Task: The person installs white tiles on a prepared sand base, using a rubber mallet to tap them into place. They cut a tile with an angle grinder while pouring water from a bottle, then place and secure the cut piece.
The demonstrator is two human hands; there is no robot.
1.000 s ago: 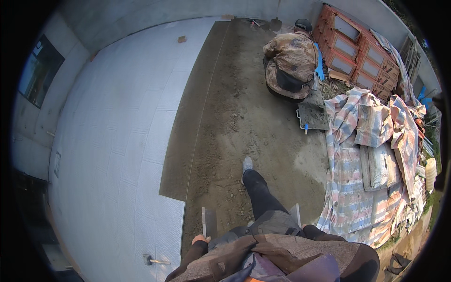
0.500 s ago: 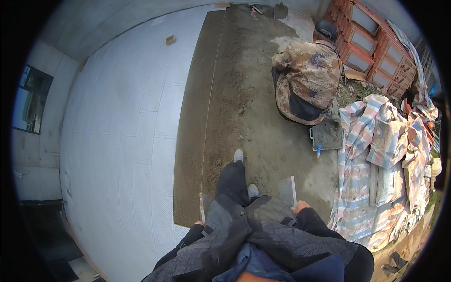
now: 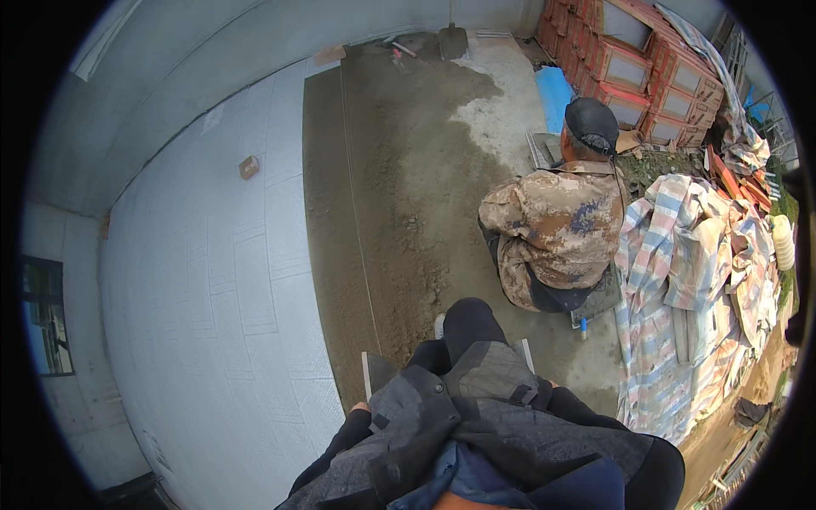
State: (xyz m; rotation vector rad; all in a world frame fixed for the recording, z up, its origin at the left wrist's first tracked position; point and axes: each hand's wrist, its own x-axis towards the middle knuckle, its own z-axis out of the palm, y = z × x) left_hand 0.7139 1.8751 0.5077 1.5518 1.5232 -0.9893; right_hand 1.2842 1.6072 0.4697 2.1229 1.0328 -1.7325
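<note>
Both hands (mostly hidden by the dark jacket) gripped a flat grey tile (image 3: 378, 374) at its edges, left hand (image 3: 360, 410) closed on its left side, right hand's closure impossible to tell. Carried low over the loose brown mortar bed (image 3: 382, 221), a corner could gouge the screed.

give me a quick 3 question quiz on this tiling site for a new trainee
1. True or false: the crouching co-worker wears a dark cap.
2. Which side of the bare mortar bed is already laid with pale tiles? A) the left B) the right C) neither
3. What covers the pile just right of the co-worker?

Key: 1 true; 2 A; 3 a striped tarpaulin.
</note>
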